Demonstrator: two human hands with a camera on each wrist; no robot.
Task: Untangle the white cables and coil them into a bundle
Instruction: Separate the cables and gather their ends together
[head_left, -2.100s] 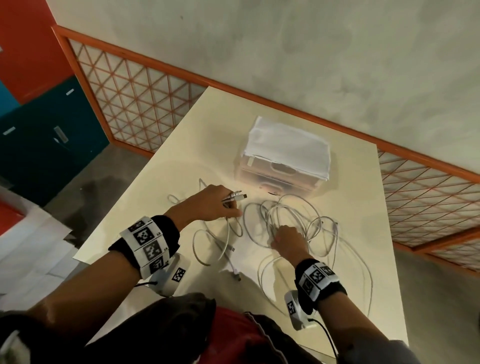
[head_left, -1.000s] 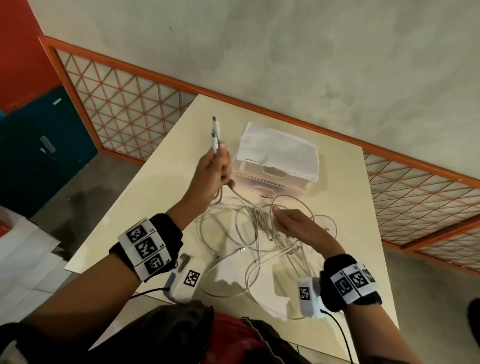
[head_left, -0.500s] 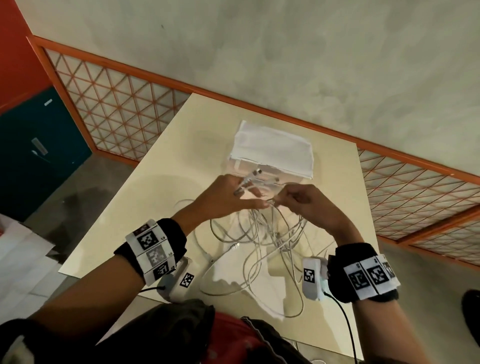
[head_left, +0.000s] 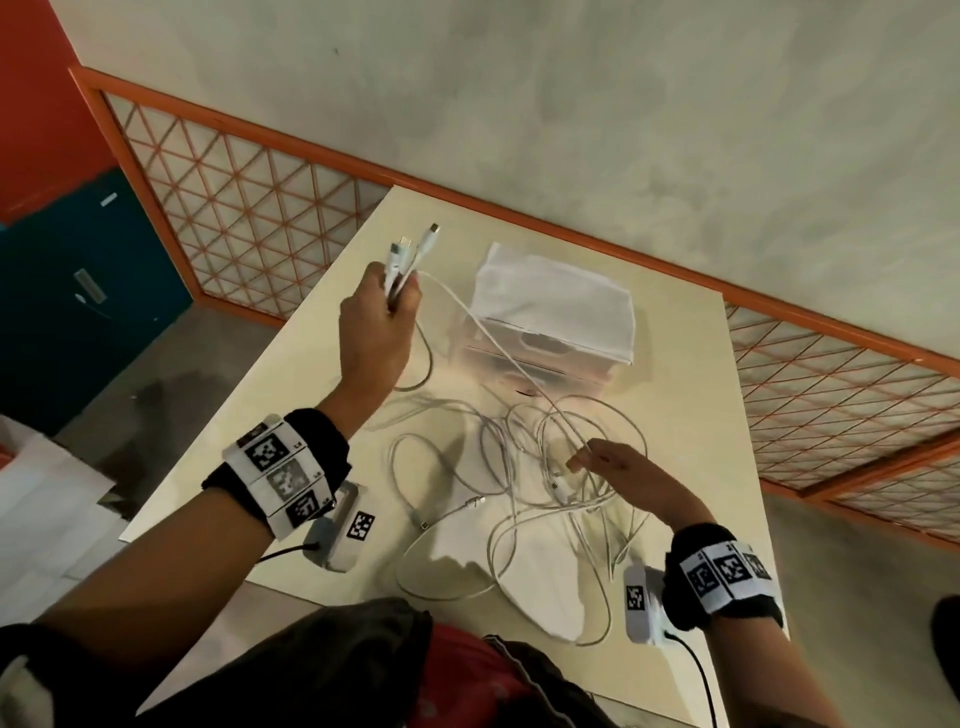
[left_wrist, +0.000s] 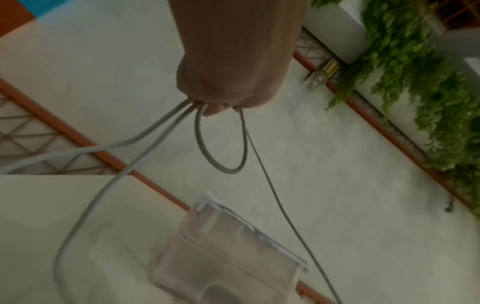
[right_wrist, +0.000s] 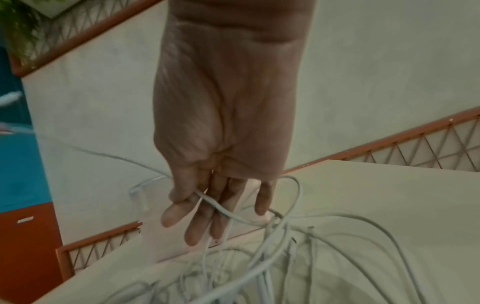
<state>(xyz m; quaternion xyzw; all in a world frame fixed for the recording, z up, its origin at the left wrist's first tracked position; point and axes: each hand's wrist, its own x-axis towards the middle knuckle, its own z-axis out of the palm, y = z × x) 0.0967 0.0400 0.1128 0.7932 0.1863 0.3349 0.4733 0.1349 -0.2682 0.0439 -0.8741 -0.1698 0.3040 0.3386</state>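
Observation:
A tangle of white cables (head_left: 519, 467) lies on the cream table (head_left: 701, 415). My left hand (head_left: 387, 312) is raised above the table's far left part and grips several cable ends, whose plugs (head_left: 415, 247) stick up out of the fist. One strand runs taut from it down to the tangle. In the left wrist view the left hand (left_wrist: 226, 86) holds the cables (left_wrist: 145, 139) and a small loop. My right hand (head_left: 589, 456) hovers low over the tangle. In the right wrist view its thumb and forefinger (right_wrist: 179, 211) pinch one strand (right_wrist: 223, 209); the other fingers are straight.
A clear plastic box (head_left: 540, 358) with a folded white cloth (head_left: 556, 306) on top stands behind the tangle. An orange lattice railing (head_left: 249, 218) runs behind the table. Loose loops reach the table's near edge (head_left: 441, 592).
My left hand has gone up and to the left with the cable ends, away from the box. My right hand has dropped back down onto the tangle, so the hands have parted.

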